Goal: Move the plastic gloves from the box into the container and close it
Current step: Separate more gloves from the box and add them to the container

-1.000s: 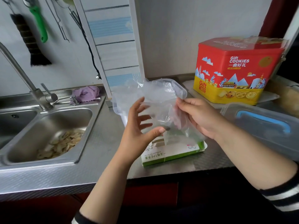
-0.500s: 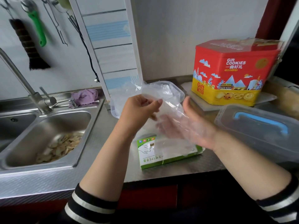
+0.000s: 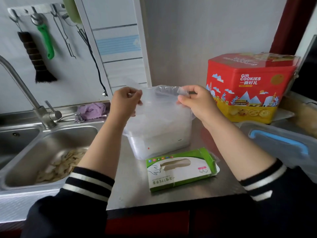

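My left hand (image 3: 126, 102) and right hand (image 3: 195, 102) each pinch the thin plastic gloves (image 3: 159, 107) over the clear container (image 3: 154, 145).

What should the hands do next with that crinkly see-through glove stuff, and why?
Probably lower it and tuck it into the clear container. The left hand and right hand pinch the plastic gloves stretched right above its open top, the green glove box looks emptied, and the lid with the blue handle lies aside on the right.
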### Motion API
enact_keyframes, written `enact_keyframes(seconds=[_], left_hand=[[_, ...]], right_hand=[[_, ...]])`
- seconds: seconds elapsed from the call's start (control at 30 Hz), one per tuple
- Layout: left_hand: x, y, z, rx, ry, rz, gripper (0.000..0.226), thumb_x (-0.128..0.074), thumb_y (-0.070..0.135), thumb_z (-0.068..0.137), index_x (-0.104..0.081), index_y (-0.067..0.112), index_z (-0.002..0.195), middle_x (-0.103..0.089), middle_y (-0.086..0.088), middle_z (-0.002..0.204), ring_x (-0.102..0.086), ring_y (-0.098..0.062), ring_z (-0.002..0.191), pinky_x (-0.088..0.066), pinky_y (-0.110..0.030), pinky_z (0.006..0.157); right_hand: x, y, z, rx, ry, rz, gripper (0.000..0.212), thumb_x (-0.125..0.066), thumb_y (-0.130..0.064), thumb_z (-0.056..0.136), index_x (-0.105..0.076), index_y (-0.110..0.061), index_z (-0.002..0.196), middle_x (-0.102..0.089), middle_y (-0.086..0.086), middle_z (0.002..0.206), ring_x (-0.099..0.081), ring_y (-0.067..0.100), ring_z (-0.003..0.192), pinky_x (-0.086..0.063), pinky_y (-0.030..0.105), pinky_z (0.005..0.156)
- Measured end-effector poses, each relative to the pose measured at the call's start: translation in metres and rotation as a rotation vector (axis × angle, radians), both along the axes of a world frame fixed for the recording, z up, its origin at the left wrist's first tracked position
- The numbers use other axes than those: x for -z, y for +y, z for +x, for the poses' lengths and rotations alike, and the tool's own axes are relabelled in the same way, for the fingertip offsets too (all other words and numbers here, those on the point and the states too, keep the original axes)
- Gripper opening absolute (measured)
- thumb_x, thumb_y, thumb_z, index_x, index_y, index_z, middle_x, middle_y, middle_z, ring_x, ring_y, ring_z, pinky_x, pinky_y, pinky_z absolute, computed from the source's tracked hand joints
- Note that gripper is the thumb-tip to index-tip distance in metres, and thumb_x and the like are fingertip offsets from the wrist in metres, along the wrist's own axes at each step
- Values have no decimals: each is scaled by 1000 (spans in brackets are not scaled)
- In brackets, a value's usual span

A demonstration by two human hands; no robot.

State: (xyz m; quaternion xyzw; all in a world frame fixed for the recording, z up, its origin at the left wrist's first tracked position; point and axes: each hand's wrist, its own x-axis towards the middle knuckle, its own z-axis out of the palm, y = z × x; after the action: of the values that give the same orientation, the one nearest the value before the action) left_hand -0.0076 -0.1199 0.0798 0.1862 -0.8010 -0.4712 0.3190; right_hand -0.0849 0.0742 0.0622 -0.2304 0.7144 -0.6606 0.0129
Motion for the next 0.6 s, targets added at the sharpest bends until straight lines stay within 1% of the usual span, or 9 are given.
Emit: enact_keyframes(seconds=[0.07,0.1,0.13,0.2,0.33,0.4,0.47,0.53,0.6], left_hand=[[4,-8,-10,-34,-93,-82,11,-57,25,95,-63,17,90,-65,9,66,-41,-4,29,-41,-18,38],[6,-10,-15,-51,-133,-139,11,-55,25,95,-63,18,90,-67,9,68,-44,-5,31,-42,-19,41],[8,-11,-18,-69,-164,-199,11,-54,25,94,-62,19,90,-69,8,71,-50,-7,36,-45,-22,46],[11,-12,-22,-111,-202,-304,12,-52,25,93,-62,20,89,-72,4,79,-59,-15,54,-49,-28,57],[17,-19,-24,-204,-326,-483,14,-52,27,91,-64,24,95,-69,2,92,-61,-24,86,-39,-28,65],[22,-22,-21,-195,-367,-538,23,-57,28,92,-59,24,114,-67,1,107,-57,-26,104,-41,-31,73],[28,-24,-16,-194,-336,-587,48,-63,29,91,-45,21,135,-56,-5,127,-45,-29,121,-40,-38,83],[31,-26,-9,-225,-230,-595,66,-69,29,87,-36,21,144,-43,-8,140,-35,-32,128,-37,-42,97],[31,-30,-3,-223,-149,-527,70,-72,30,85,-36,21,144,-40,-9,142,-33,-34,128,-30,-41,106]], right_hand=[[2,-12,-19,87,54,106,20,-63,-11,92,-53,-16,109,-70,1,91,-68,9,82,-54,22,75],[5,-18,-29,134,102,192,19,-63,-15,92,-52,-19,107,-69,-2,91,-67,15,89,-54,30,81],[7,-22,-36,177,155,293,19,-62,-20,92,-53,-20,108,-69,-3,92,-66,19,94,-52,34,83],[9,-29,-43,234,240,479,20,-61,-27,91,-55,-21,110,-68,0,103,-62,25,98,-48,33,81],[13,-36,-47,254,415,753,19,-59,-28,90,-59,-20,107,-67,6,105,-60,32,101,-44,34,80],[16,-37,-49,264,495,816,20,-59,-27,90,-58,-20,109,-68,7,107,-58,33,105,-40,34,79],[19,-37,-52,267,518,828,33,-62,-28,89,-55,-19,120,-65,8,115,-55,32,111,-41,35,86],[20,-36,-51,286,525,823,44,-65,-28,89,-49,-20,130,-58,9,125,-50,32,118,-40,36,92],[20,-32,-48,319,536,813,46,-64,-27,90,-47,-20,133,-52,11,130,-46,33,121,-39,37,95]])
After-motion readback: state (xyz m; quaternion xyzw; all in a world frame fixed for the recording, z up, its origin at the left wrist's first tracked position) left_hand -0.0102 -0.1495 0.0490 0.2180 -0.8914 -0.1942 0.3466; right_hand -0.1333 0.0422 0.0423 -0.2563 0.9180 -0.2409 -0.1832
